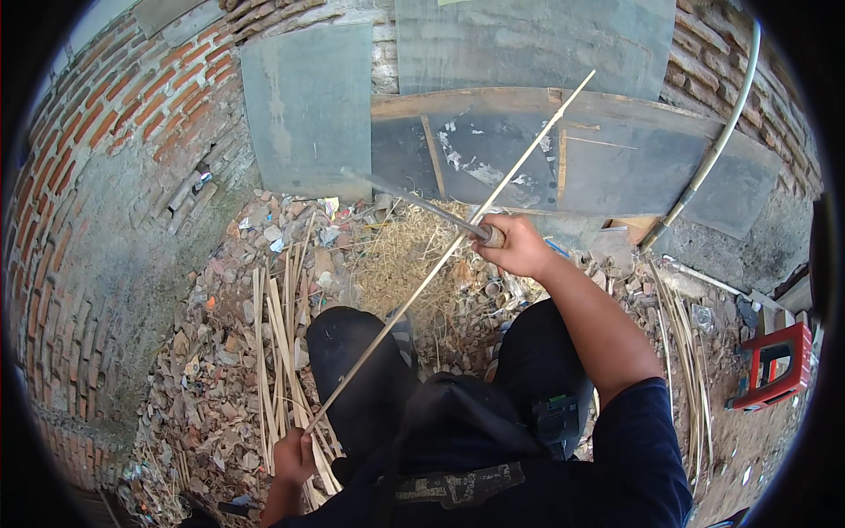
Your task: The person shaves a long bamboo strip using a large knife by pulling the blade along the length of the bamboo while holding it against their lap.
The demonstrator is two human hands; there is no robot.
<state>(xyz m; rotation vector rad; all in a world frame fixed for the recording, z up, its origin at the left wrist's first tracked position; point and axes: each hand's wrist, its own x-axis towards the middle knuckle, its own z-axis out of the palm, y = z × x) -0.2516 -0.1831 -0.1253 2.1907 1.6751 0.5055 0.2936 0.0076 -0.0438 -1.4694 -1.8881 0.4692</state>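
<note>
View: head camera, looking down over the person's knees.
Strip: one long pale wooden strip (387, 331) runs diagonally, from the left hand at lower left, over the left thigh (339, 348), to a free tip in front of the dark panel (634, 163).
Left hand: (293, 455) low, beside the left thigh; thumb and fingers closed around the strip's lower end.
Right hand: (518, 248) forward of the knees, fingers wrapped around the handle of a knife (424, 205). Whether any finger also touches the strip: cannot tell.
Blade: points up and left, blurred toward its tip; crosses the strip just beyond the handle.
Strip stock: a loose bundle of similar strips (280, 352) lies by the left thigh, reaching down past the left hand; a second bundle of long strips (685, 352) lies well to the right.
Shavings: pale, curly pile (396, 251) on the ground ahead of the knees, below the blade.
Ground: broken rubble (202, 387) all around.
Surroundings: brick wall (88, 220) at left; grey sheet (308, 114) upright behind the shavings, left of the dark panel; slanting pole (732, 119) and red stool (779, 370) at right.
</note>
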